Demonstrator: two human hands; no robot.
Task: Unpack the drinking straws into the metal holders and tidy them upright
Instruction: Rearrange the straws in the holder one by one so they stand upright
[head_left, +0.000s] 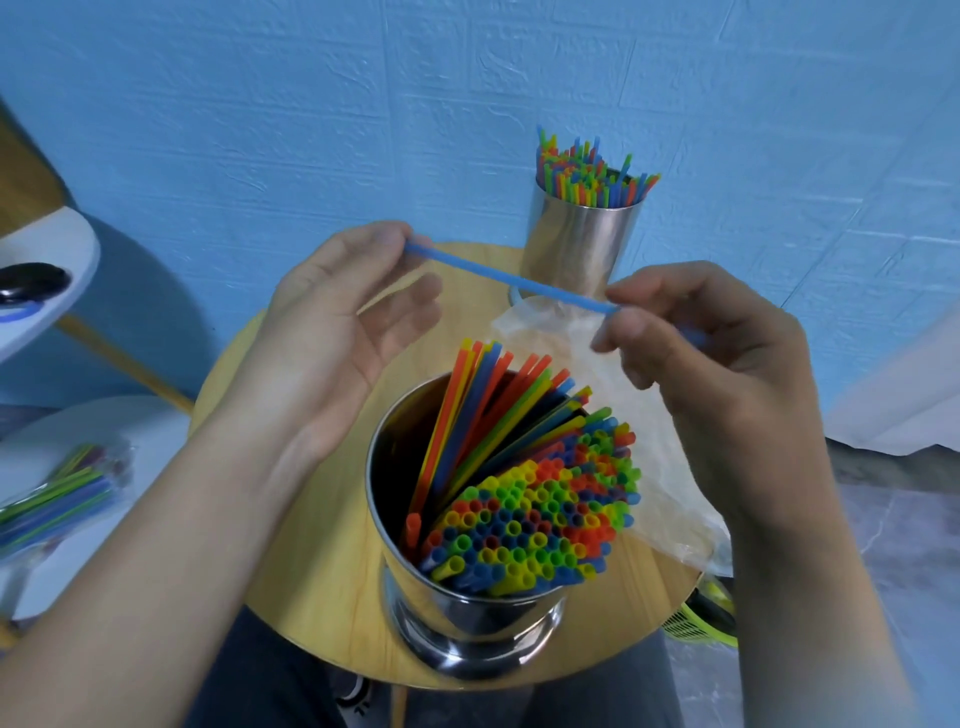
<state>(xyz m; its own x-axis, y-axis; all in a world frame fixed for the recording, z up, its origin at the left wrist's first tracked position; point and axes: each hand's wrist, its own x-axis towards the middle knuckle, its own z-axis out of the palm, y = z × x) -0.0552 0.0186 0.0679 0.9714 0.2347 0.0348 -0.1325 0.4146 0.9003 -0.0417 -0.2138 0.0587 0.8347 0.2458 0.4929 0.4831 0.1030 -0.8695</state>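
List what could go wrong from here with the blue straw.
1. The right hand pinches the blue straw while the left hand barely touches its tip; it could slip and drop off the round table.
2. The leaning straws in the near holder already slant across its open side; another dropped in may lean too.
3. The empty plastic bag lies against that holder under the right hand and could snag.
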